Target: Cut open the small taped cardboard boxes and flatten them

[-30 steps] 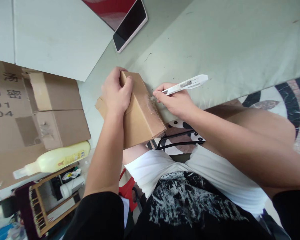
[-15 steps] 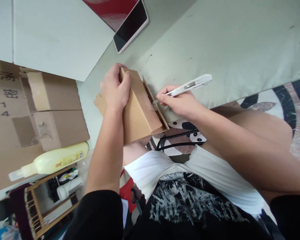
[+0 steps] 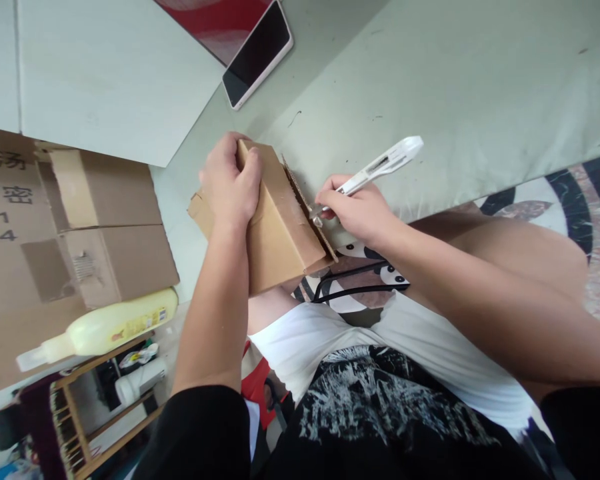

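Observation:
A small brown cardboard box (image 3: 280, 233) is tilted at the table's near edge, its flaps on the right side standing apart. My left hand (image 3: 233, 180) is closed round its upper left part, thumb on the top face. In my right hand (image 3: 353, 203) is a white utility knife (image 3: 383, 165), held like a pen with its handle pointing up and to the right. The knife's blade end is at the box's right edge, by the torn flap, with a bit of clear tape there.
A phone (image 3: 257, 53) lies on the pale green tabletop (image 3: 455, 87) beyond the box. To the left are a white panel (image 3: 115, 73), larger cardboard boxes (image 3: 125, 247) and a yellow bottle (image 3: 125, 323) on its side. A black-framed stool with a panda print (image 3: 360, 283) is below.
My right hand has turned the knife slightly steeper, and its blade end now shows against the box's flap edge. The left hand keeps its hold on the box.

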The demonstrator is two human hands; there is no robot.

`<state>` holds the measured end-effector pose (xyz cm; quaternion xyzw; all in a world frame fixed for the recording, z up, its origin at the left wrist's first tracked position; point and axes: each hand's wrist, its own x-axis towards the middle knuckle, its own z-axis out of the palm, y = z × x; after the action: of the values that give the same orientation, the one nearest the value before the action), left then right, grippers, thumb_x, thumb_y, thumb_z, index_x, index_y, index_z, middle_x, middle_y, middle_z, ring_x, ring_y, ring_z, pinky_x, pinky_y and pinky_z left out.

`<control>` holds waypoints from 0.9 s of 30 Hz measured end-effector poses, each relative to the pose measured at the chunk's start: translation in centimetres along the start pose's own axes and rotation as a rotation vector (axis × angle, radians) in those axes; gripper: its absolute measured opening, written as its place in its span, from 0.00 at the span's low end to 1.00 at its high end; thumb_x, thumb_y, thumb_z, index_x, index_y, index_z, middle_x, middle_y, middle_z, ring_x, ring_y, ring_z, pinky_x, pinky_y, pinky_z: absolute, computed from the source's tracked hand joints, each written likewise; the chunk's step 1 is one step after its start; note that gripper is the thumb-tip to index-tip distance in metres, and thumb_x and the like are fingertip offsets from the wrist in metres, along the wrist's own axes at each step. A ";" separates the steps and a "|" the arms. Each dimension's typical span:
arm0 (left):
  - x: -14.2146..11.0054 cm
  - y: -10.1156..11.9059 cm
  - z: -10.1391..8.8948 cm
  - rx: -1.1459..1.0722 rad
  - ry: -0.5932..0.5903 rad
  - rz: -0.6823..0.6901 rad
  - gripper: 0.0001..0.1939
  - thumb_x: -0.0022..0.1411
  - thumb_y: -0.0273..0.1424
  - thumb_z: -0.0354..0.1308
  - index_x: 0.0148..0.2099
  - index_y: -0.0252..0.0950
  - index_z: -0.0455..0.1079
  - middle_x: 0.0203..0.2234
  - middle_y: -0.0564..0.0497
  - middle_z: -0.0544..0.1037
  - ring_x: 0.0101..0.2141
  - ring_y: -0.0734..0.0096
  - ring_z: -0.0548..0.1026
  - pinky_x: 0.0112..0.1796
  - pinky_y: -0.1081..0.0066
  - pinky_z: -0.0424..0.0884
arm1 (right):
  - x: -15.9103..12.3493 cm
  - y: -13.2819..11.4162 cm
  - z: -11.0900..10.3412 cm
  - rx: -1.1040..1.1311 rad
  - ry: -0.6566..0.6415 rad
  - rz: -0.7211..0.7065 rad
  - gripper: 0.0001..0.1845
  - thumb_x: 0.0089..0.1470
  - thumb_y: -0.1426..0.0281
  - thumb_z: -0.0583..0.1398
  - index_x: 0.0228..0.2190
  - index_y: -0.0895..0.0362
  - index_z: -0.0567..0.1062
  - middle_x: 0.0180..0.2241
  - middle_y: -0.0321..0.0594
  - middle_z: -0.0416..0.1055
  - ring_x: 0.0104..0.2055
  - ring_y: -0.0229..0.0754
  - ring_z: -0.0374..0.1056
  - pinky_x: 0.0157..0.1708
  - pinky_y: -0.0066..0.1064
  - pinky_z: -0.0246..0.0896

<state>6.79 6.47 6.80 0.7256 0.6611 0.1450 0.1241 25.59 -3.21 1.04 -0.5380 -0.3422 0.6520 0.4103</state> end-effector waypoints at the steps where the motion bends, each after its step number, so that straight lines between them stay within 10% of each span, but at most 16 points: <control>1: 0.0 0.0 0.0 0.004 0.011 0.002 0.04 0.68 0.38 0.59 0.41 0.45 0.71 0.42 0.51 0.82 0.52 0.51 0.79 0.55 0.52 0.72 | -0.1 -0.1 0.0 0.001 0.005 0.009 0.10 0.53 0.67 0.61 0.22 0.52 0.72 0.23 0.33 0.74 0.31 0.42 0.70 0.36 0.36 0.62; 14: -0.1 -0.1 -0.1 -0.001 0.028 0.009 0.06 0.66 0.41 0.61 0.39 0.47 0.70 0.41 0.50 0.81 0.51 0.50 0.79 0.55 0.49 0.72 | 1.1 -2.8 -2.6 -0.219 0.379 -0.377 0.08 0.59 0.75 0.56 0.36 0.50 0.64 0.40 0.41 0.73 0.43 0.45 0.71 0.45 0.39 0.65; 22: -0.5 0.0 -0.3 0.005 0.021 0.017 0.06 0.65 0.41 0.62 0.39 0.47 0.70 0.41 0.49 0.82 0.50 0.49 0.80 0.55 0.49 0.74 | 3.2 -4.0 -4.9 -0.826 0.358 -0.253 0.20 0.53 0.79 0.60 0.46 0.50 0.68 0.54 0.55 0.72 0.46 0.61 0.71 0.47 0.55 0.66; 27: -0.4 0.2 -0.6 -0.027 0.022 -0.026 0.06 0.63 0.40 0.62 0.39 0.46 0.71 0.38 0.52 0.81 0.46 0.53 0.80 0.51 0.54 0.74 | 3.1 -3.6 -4.3 -0.846 0.274 -0.394 0.09 0.60 0.68 0.59 0.43 0.53 0.74 0.55 0.60 0.73 0.60 0.71 0.66 0.60 0.66 0.59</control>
<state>6.69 6.01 7.46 0.7136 0.6698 0.1603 0.1283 30.19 1.18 2.10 -0.6635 -0.6154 0.2888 0.3124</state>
